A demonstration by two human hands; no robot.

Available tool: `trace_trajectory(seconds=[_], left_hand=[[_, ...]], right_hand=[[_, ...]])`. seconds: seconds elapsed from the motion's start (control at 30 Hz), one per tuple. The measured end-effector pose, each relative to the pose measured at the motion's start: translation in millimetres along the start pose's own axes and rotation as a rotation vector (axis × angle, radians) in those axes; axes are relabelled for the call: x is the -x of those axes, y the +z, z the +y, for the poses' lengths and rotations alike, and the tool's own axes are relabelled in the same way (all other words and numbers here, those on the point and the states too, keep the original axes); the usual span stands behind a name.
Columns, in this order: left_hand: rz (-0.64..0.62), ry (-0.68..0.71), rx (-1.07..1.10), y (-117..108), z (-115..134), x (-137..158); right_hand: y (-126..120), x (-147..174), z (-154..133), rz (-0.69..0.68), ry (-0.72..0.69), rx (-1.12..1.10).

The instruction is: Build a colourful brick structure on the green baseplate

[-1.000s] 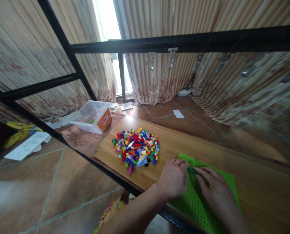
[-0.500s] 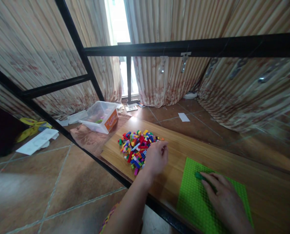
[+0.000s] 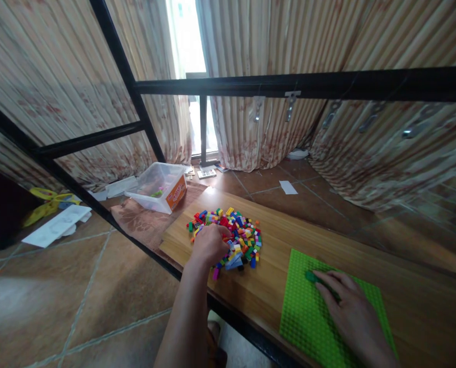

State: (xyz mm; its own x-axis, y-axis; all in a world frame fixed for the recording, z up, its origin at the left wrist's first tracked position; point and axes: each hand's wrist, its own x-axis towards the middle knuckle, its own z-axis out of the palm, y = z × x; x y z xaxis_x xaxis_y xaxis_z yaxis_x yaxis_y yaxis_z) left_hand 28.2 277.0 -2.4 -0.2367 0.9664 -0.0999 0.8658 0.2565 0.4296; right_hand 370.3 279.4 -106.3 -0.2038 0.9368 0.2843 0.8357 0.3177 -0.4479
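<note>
A heap of small multicoloured toy bricks (image 3: 247, 240) lies on the wooden board. My left hand (image 3: 211, 243) reaches over its left part, fingers bent down into the bricks. The fingertips are hidden, so whether a brick is between them does not show. To the right lies a bright green studded baseplate (image 3: 300, 312). My right hand (image 3: 346, 306) rests above it, thumb and fingers closed on a dark green brick (image 3: 311, 276) near the plate's upper left part. Whether that brick is pressed onto the studs cannot be made out.
Behind the heap stands a clear plastic box (image 3: 155, 191) with an orange label and a few bricks inside. Black metal bars (image 3: 251, 87) cross in front of striped curtains. The wooden board (image 3: 270, 286) sits above a tiled floor with papers (image 3: 288, 187).
My left hand has moved left, from the right side of the brick heap to its left part, uncovering bricks there. My right hand stays on the dark green brick.
</note>
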Motion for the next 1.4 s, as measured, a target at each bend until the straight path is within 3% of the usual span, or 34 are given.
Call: trace_trajectory(seconds=[0.4,0.53,0.63,0.73,0.87,0.97,1.17,1.33,1.4], left_hand=[[-0.016,-0.019,-0.046,13,2,-7],[-0.03,0.101,0.2,2,4,-6],[-0.194,0.278,0.514,3,19,-2],[-0.385,0.373,0.788,25,50,6],[-0.553,0.253,1.03,69,93,21],[-0.589,0.19,1.102,91,112,30],[-0.563,0.123,1.05,110,119,36],[-0.278,0.206,0.704,110,112,28],[-0.22,0.238,0.575,107,111,26]], right_hand=[[-1,-1,-2,-0.016,0.025,-0.017],[-4,-1,-9,0.0,0.053,-0.074],[-14,-1,-28,0.044,0.108,-0.183],[-25,0,-54,0.084,0.105,-0.313],[-29,2,-74,0.072,0.059,-0.454],[-27,2,-72,0.076,0.065,-0.466],[-27,1,-54,0.04,0.065,-0.352],[-28,-5,-32,0.048,0.109,-0.138],[-28,-8,-24,0.039,0.107,-0.093]])
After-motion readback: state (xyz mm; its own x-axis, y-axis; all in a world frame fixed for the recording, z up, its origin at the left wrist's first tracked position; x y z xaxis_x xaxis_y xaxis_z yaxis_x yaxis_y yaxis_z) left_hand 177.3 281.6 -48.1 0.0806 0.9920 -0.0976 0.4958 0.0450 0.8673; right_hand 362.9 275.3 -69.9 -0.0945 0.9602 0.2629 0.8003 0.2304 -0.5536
